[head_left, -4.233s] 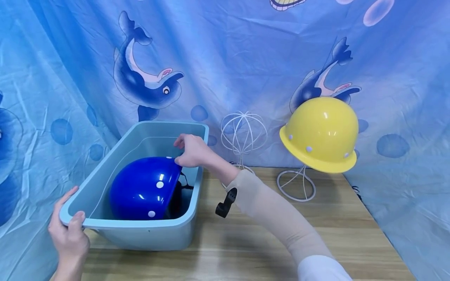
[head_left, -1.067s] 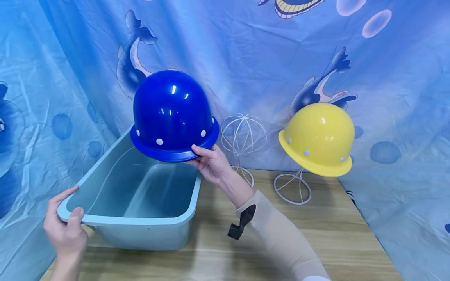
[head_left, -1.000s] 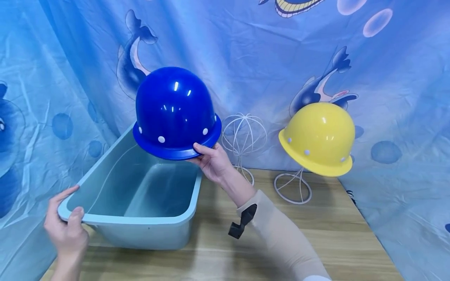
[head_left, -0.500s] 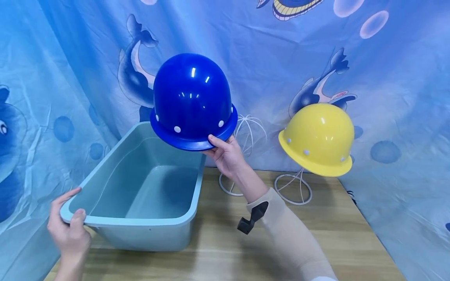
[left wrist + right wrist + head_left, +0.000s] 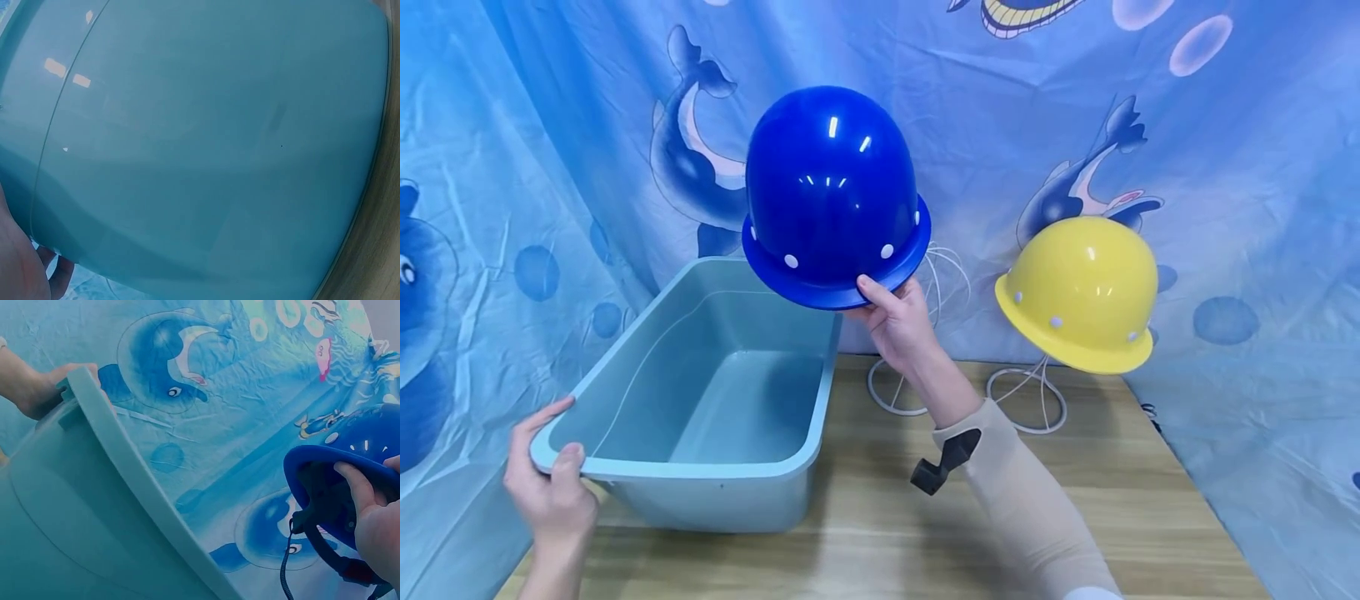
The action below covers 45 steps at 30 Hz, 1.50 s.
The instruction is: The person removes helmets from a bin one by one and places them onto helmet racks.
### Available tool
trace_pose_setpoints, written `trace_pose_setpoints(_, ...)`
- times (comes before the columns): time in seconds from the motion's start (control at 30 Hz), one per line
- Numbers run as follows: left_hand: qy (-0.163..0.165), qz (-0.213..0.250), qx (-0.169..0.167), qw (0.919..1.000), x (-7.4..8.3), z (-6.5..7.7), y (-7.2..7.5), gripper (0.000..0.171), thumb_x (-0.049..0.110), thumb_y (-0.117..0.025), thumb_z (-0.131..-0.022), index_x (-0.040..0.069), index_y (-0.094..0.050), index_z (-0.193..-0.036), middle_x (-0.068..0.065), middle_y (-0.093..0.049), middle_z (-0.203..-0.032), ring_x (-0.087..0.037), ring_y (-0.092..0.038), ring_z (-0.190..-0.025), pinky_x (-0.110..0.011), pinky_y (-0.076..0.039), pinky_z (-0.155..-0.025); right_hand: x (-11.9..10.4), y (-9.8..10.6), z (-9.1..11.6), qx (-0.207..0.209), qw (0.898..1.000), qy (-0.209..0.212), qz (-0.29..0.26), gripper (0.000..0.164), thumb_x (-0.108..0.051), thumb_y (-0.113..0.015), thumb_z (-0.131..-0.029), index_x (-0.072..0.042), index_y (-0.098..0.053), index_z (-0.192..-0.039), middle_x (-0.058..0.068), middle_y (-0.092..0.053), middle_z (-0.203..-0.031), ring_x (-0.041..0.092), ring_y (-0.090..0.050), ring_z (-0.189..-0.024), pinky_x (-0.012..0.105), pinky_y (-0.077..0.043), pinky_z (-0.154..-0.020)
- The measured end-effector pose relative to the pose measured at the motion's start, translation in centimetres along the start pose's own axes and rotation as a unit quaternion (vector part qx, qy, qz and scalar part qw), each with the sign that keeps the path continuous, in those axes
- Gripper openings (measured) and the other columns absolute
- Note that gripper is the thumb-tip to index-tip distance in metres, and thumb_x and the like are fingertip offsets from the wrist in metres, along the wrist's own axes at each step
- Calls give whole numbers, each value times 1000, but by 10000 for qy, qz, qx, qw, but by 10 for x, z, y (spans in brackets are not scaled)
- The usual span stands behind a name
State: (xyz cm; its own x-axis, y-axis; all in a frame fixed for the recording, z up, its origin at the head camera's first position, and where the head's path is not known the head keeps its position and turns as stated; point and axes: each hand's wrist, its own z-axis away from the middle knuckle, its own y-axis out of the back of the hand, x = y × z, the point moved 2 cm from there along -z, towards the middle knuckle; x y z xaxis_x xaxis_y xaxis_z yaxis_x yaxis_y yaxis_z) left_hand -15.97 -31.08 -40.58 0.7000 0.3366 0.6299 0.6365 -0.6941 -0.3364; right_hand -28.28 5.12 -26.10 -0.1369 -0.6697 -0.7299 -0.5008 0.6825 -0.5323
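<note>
In the head view a blue hard hat (image 5: 831, 187) hangs upright in the air, its brim pinched by my right hand (image 5: 898, 321) with the thumb on top. The right wrist view shows its underside, with a dark harness and strap (image 5: 325, 544) and the fingers (image 5: 359, 487) under the brim. My left hand (image 5: 553, 483) grips the near left corner of a light blue plastic tub (image 5: 700, 472), thumb over the rim. The tub's inside is bare. Behind the hat, a white wire stand (image 5: 951, 262) is partly hidden.
A yellow hard hat (image 5: 1082, 296) sits tilted on a second wire stand (image 5: 1026, 400) at the right. All this stands on a wooden table (image 5: 880, 517). A blue dolphin-print curtain (image 5: 962, 150) closes off the back and sides.
The right hand took the blue hard hat by its brim, lifted it out of the tub, turned it upright and moved it up and rightward before the wire stand. The left hand stayed on the rim.
</note>
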Motion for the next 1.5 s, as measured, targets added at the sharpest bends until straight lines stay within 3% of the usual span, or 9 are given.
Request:
trace_pose_setpoints(0.13,8,60,9,10000,1,-1,1,52,2,-53,-76,-13,-73,-121,0,-77,-112,-9,-66,-96,-16,-46,-85,-5,4,0,-67,9996,245,122,56,7,-44,-105,-8,-36,-159,1,-68,-133,13,-80,-99,30,-64,-87)
trace_pose_setpoints(0.33,-13,-242,-76,9997,1,-2,2,52,4,-53,-77,-10,-74,-122,4,-77,-114,-6,-65,-96,-15,-44,-85,-8,9,2,-171,9983,436,357,61,7,-43,-105,-12,-31,-162,6,-56,-147,14,-79,-105,32,-64,-88)
trace_pose_setpoints(0.43,-2,-345,-123,9993,1,-1,3,52,3,-51,-78,-11,-73,-123,5,-77,-114,-6,-66,-98,-14,-45,-86,-10,11,2,-143,9985,459,250,58,7,-43,-105,-10,-33,-160,4,-61,-142,14,-79,-103,32,-64,-87)
trace_pose_setpoints(0.6,121,-643,-191,9977,2,-1,4,53,3,-48,-79,-10,-73,-125,9,-76,-114,-4,-65,-96,-14,-44,-84,-21,13,0,121,9983,575,12,44,9,-42,-104,-8,-46,-144,1,-75,-119,12,-81,-92,29,-64,-82)
trace_pose_setpoints(0.73,161,-805,-191,9964,2,-1,4,54,4,-47,-80,-9,-73,-125,11,-76,-114,-3,-64,-94,-14,-43,-83,-32,18,-2,264,9975,653,-57,39,9,-41,-103,-11,-51,-135,1,-76,-113,12,-81,-88,28,-65,-80)
trace_pose_setpoints(1.2,-3,-424,-46,9991,2,1,2,54,5,-49,-77,-10,-74,-122,7,-78,-110,-5,-65,-92,-15,-44,-82,-52,49,4,292,9976,617,-82,37,5,-38,-107,-12,-55,-135,3,-79,-118,15,-81,-95,31,-65,-84)
trace_pose_setpoints(1.5,-71,-221,-11,9997,3,3,1,54,4,-49,-77,-12,-73,-122,4,-78,-111,-6,-64,-91,-15,-44,-83,-57,64,10,264,9981,545,-106,41,2,-42,-107,-11,-49,-145,3,-75,-129,16,-80,-101,32,-64,-87)
